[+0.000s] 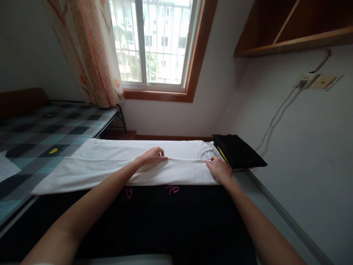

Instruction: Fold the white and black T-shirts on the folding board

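Observation:
A white garment (110, 171) lies spread across a black cloth (171, 221) with pink lettering, its near part folded over in a long strip. My left hand (154, 155) pinches the fold's edge near the middle, thumb and fingers pressed together. Farther right, my right hand (220, 168) grips the same edge beside the rounded neckline. Just beyond my right hand sits a stack of folded clothing, with a black piece (238, 151) on top and a bit of yellow showing under it.
On the left stands a bed with a checked sheet (77, 119) and a white sheet-like item (7, 165). A curtain (93, 55) hangs by the barred window. A wooden shelf (298, 44) and a socket with a cable (306, 81) are on the right wall.

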A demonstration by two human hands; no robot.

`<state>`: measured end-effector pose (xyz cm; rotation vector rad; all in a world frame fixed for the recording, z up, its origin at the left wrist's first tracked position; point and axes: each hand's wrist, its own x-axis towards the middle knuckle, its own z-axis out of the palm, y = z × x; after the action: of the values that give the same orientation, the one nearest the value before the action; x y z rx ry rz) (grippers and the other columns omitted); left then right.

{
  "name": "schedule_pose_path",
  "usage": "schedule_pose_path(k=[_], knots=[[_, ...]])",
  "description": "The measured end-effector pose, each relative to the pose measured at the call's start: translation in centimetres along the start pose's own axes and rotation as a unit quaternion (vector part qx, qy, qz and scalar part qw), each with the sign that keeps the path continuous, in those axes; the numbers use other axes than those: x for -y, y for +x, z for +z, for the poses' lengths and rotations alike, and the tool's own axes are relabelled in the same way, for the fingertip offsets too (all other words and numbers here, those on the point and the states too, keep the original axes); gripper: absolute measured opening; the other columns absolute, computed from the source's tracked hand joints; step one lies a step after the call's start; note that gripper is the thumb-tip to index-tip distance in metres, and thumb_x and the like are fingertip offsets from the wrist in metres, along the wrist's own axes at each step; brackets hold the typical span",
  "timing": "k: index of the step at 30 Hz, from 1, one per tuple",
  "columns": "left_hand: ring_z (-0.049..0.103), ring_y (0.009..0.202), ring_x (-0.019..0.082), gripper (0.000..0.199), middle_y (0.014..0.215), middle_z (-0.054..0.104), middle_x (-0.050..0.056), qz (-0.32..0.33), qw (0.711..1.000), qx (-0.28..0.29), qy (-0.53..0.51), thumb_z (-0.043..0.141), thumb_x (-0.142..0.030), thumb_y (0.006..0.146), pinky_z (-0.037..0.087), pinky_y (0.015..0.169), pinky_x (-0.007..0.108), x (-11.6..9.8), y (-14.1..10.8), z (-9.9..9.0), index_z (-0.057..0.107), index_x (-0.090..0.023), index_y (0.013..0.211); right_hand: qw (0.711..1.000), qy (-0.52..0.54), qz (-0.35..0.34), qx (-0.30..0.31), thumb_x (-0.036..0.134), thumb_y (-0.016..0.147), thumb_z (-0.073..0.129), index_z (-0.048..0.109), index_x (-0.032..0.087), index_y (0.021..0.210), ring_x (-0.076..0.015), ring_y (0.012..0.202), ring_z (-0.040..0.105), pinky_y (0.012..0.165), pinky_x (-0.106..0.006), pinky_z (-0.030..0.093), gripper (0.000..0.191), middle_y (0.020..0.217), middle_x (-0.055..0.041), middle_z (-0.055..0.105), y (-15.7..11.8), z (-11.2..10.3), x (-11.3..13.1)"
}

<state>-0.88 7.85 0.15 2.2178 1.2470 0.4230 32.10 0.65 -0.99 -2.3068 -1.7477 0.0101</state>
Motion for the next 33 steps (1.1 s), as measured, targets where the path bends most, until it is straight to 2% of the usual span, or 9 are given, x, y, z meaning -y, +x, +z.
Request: schedule_pose_path(k=[4,9,13,17,20,23,26,29,33], knots=[[0.047,0.057,0.014,0.047,0.063,0.058,0.001,-0.018,0.999,-0.021,0.039,0.056,-0.063,0.073,0.030,0.053,0.025,2.6,-3.8,-2.6,0.063,-0.017,0.070,1.000,-0.024,-0.004,-0.015,0.046,0.088,0.045,0.068,0.023,0.101,-0.0273,0.081,0.066,0.067,-0.034,0.045,0.036,0.086,-0.0150,0.070,-0.6,0.0,0.0],[0.041,0.054,0.012,0.049,0.055,0.046,-0.002,-0.056,0.992,-0.045,0.105,0.052,-0.064,0.073,0.026,0.052,0.025,8.7,-10.2,-7.1,0.054,-0.018,0.058,0.999,-0.019,-0.007,-0.041,0.047,0.087,0.049,0.069,0.024,0.098,-0.0255,0.076,0.067,0.063,-0.032,0.045,0.033,0.082,-0.0134,0.070,-0.6,0.3,-0.3],[0.047,0.057,0.015,0.047,0.058,0.053,0.000,-0.111,0.979,-0.067,0.155,0.052,-0.064,0.073,0.032,0.055,0.026,13.6,-15.6,-11.1,0.055,-0.019,0.061,0.998,-0.027,-0.012,-0.051,0.045,0.089,0.046,0.066,0.023,0.104,-0.0269,0.077,0.066,0.065,-0.035,0.045,0.033,0.085,-0.0144,0.070,-1.3,0.5,0.3],[0.058,0.069,0.022,0.045,0.073,0.063,0.006,-0.175,0.945,-0.141,0.236,0.043,-0.058,0.083,0.041,0.068,0.031,15.6,-19.4,-13.5,0.063,-0.018,0.078,0.985,-0.059,-0.079,-0.144,0.036,0.089,0.049,0.065,0.022,0.104,-0.0278,0.088,0.062,0.076,-0.039,0.045,0.027,0.096,-0.0165,0.067,-2.0,0.6,0.8],[0.059,0.099,0.031,0.041,0.105,0.063,0.014,-0.169,0.906,-0.214,0.324,0.042,-0.048,0.087,0.040,0.088,0.044,15.2,-20.7,-13.4,0.064,-0.016,0.102,0.969,-0.079,-0.134,-0.193,0.028,0.088,0.049,0.066,0.020,0.102,-0.0319,0.101,0.055,0.084,-0.044,0.041,0.023,0.101,-0.0184,0.064,-2.3,0.4,0.8],[0.049,0.120,0.033,0.046,0.130,0.053,0.017,-0.139,0.905,-0.229,0.331,0.038,-0.046,0.090,0.034,0.099,0.052,14.1,-20.9,-11.8,0.058,-0.018,0.120,0.962,-0.062,-0.199,-0.179,0.026,0.091,0.043,0.067,0.018,0.102,-0.0320,0.107,0.053,0.092,-0.047,0.037,0.027,0.110,-0.0177,0.063,-2.9,0.3,1.4],[0.047,0.125,0.030,0.051,0.137,0.050,0.014,-0.103,0.936,-0.186,0.279,0.033,-0.051,0.092,0.034,0.103,0.049,12.3,-20.4,-9.2,0.056,-0.021,0.127,0.952,-0.010,-0.279,-0.129,0.037,0.094,0.040,0.066,0.018,0.112,-0.0307,0.120,0.049,0.101,-0.047,0.033,0.037,0.126,-0.0159,0.059,-4.2,0.9,2.6],[0.043,0.131,0.026,0.055,0.144,0.046,0.010,-0.036,0.963,-0.108,0.243,0.030,-0.052,0.093,0.032,0.108,0.044,10.0,-20.1,-6.5,0.050,-0.024,0.136,0.931,0.022,-0.360,-0.052,0.047,0.094,0.038,0.057,0.021,0.130,-0.0292,0.133,0.039,0.106,-0.047,0.031,0.048,0.143,-0.0135,0.047,-5.6,1.8,3.8],[0.039,0.135,0.027,0.054,0.149,0.040,0.007,0.055,0.962,-0.029,0.266,0.043,-0.054,0.090,0.029,0.111,0.044,8.5,-20.8,-4.7,0.047,-0.031,0.139,0.909,0.028,-0.416,0.010,0.054,0.092,0.042,0.047,0.024,0.140,-0.0285,0.138,0.034,0.109,-0.048,0.031,0.057,0.149,-0.0123,0.039,-6.3,1.9,3.3]])
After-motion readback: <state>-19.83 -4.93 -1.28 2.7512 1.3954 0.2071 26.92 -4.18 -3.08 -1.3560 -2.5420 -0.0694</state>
